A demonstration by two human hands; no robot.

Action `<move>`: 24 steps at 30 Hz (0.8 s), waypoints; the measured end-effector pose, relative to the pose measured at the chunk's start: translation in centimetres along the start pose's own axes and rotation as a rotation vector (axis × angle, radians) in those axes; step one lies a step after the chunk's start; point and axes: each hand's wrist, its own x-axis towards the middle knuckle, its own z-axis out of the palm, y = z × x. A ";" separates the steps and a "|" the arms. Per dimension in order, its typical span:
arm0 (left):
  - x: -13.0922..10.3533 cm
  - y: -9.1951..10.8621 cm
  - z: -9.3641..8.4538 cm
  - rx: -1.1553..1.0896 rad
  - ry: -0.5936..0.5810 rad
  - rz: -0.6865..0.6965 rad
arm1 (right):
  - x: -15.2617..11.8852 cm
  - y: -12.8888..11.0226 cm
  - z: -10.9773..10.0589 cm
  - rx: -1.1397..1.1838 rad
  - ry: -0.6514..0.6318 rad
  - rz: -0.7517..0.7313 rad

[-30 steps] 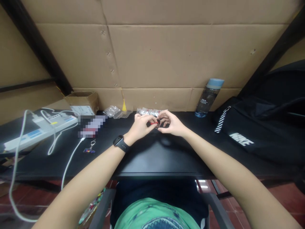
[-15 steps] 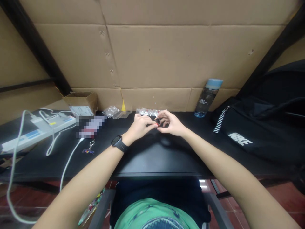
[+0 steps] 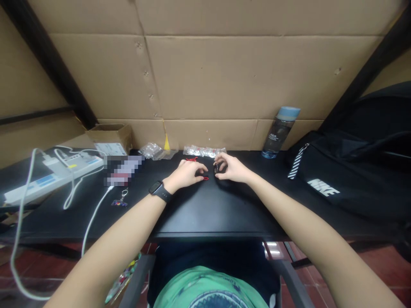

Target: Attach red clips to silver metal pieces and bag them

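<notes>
My right hand point(image 3: 233, 168) pinches a small round, metal-rimmed ring point(image 3: 215, 168) between thumb and fingers, just above the black tabletop. To its left, my left hand point(image 3: 189, 174), with a dark watch on the wrist, is low over the table, its thumb and fingers apart. A small red cord loop point(image 3: 206, 178) shows at the left thumb tip; whether it is touched I cannot tell. More red cord point(image 3: 192, 159) appears just beyond the left knuckles. Clear plastic packets point(image 3: 204, 151) with reddish bits lie behind the hands.
At the left are a white power strip point(image 3: 48, 179), a cable, a keychain point(image 3: 120, 201) and a small cardboard box point(image 3: 111, 137). Crumpled plastic point(image 3: 150, 150) lies near the cardboard wall. A blue-capped bottle point(image 3: 278, 132) and a black bag point(image 3: 340, 171) stand at the right.
My hands, earlier together at the ring, have drawn apart. The ring stays in my right hand; my left hand has shifted slightly left and lower, and red cord has come into view beside it.
</notes>
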 end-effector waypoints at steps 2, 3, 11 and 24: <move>0.0 -0.2 0.2 0.033 0.005 0.020 | 0.0 0.3 0.0 -0.041 -0.011 0.003; -0.1 -0.4 0.3 0.044 0.011 0.028 | 0.0 0.4 0.0 -0.063 -0.013 0.006; 0.3 -0.7 1.0 -0.037 -0.045 0.108 | 0.1 0.6 0.0 -0.100 -0.028 0.019; 0.4 -0.1 1.1 -0.143 0.080 0.052 | 0.1 0.1 0.1 -0.002 0.004 -0.005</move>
